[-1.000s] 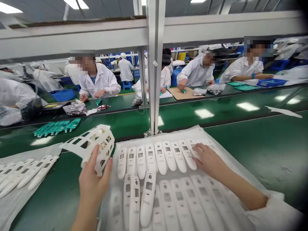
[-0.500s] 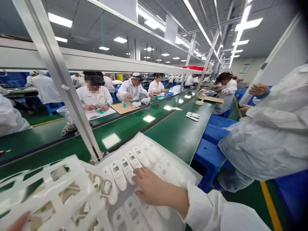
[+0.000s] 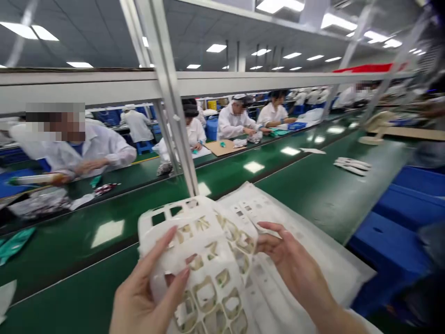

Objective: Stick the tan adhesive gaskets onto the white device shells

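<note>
A stack of bendy white cut-out sheets [image 3: 205, 250] with rows of squarish openings is in the middle foreground. My left hand [image 3: 149, 283] grips its left side, with the thumb and a finger over the top. By the stack's right edge is my right hand [image 3: 295, 264], its fingers apart and bent, the tips at or against the edge. Whether they touch it I cannot tell. Beneath and to the right lies a translucent sheet [image 3: 323, 250] with rows of white oblong housings [image 3: 267, 297], blurred and partly covered.
A green conveyor table [image 3: 114, 269] runs past a metal upright [image 3: 174, 102]. Several white housings [image 3: 352, 166] lie farther along it. Blue stools [image 3: 389, 250] stand at the right. Across the line, people in white coats work, one person [image 3: 93, 144] at the left.
My right hand has left the white housings and come to the cut-out sheets' right edge. The sheets are now more central, with my left hand fully in view. My view has turned left.
</note>
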A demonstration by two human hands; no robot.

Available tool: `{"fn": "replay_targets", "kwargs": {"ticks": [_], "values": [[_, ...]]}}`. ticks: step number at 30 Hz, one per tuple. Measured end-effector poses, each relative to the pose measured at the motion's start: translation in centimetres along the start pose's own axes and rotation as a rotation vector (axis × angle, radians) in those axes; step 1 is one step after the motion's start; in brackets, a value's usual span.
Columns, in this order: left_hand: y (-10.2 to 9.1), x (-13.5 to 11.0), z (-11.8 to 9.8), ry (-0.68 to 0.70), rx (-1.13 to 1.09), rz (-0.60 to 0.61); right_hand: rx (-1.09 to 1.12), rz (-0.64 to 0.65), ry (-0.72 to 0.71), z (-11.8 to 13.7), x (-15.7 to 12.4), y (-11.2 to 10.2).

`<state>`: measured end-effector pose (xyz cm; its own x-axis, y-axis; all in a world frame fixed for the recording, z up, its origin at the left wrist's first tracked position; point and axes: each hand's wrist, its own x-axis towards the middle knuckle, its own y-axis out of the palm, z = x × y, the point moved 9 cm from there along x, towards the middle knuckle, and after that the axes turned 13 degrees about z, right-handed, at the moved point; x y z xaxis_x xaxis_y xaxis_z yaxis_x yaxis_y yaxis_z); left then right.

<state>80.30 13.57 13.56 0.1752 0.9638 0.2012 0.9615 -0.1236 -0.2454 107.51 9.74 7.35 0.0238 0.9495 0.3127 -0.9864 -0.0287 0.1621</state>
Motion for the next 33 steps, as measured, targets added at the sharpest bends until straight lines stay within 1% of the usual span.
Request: {"fn": "replay_targets", "kwargs": {"ticks": [1,3,5,8,9,10,12,14,15,16,17,18,19,20,21,22,23,25,27,31,33], "values": [[0.3,-0.1,-0.4,-0.058,-0.009,0.02,0.042,0.002,0.018,-0.4,0.1,0.1],[0.9,-0.2,-1.3,-0.086,0.048,0.06,0.022,0.02,0.071,-0.9,-0.2,0.9],[1.2,-0.2,-1.7,-0.064,0.122,0.093,-0.168,0.025,0.099,-0.9,-0.7,1.6],[1.9,-0.3,-1.6,-0.018,0.189,0.168,-0.56,0.006,0.084,-0.2,-1.0,2.3],[2.2,-0.4,-1.5,0.0,0.2,0.201,-0.643,0.007,0.077,-0.2,-1.0,2.5],[2.6,-0.4,-1.5,0.02,0.205,0.23,-0.675,0.022,0.073,-0.2,-0.9,2.6],[2.9,-0.3,-1.5,0.041,0.203,0.243,-0.618,0.077,0.076,-0.7,-0.8,2.8],[2.6,-0.2,-1.3,0.02,0.174,0.193,-0.529,0.125,0.094,-1.1,-0.9,3.0],[2.4,-0.1,-1.1,0.003,0.151,0.156,-0.515,0.122,0.098,-1.2,-1.0,3.1],[2.1,0.0,-0.8,-0.015,0.123,0.119,-0.531,0.086,0.082,-0.9,-1.2,3.0],[1.9,0.1,-0.5,-0.031,0.09,0.086,-0.575,0.022,0.029,-0.1,-1.5,2.9],[1.8,0.2,-0.2,-0.044,0.055,0.062,-0.631,-0.054,-0.06,1.1,-1.9,2.8],[1.8,0.3,0.2,-0.053,0.025,0.047,-0.688,-0.12,-0.175,2.4,-2.4,3.1],[1.9,0.4,0.5,-0.053,0.004,0.046,-0.745,-0.157,-0.291,3.6,-2.9,3.6],[2.2,0.5,0.8,-0.045,-0.007,0.06,-0.802,-0.154,-0.387,4.6,-3.3,4.5],[2.5,0.6,0.9,-0.029,-0.007,0.081,-0.855,-0.11,-0.445,5.1,-3.5,5.5],[2.8,0.7,1.0,-0.009,0.003,0.108,-0.903,-0.036,-0.462,5.1,-3.4,6.6],[3.6,0.7,0.9,0.026,0.021,0.164,-0.961,0.103,-0.446,4.8,-3.0,8.3],[4.3,0.5,1.0,0.023,0.013,0.207,-0.926,0.162,-0.432,4.4,-2.7,9.0],[5.5,0.0,1.1,0.005,-0.047,0.263,-0.728,0.109,-0.446,4.4,-2.3,8.2],[5.9,-0.2,1.2,0.007,-0.082,0.275,-0.643,0.07,-0.425,4.2,-2.3,7.5]]}}
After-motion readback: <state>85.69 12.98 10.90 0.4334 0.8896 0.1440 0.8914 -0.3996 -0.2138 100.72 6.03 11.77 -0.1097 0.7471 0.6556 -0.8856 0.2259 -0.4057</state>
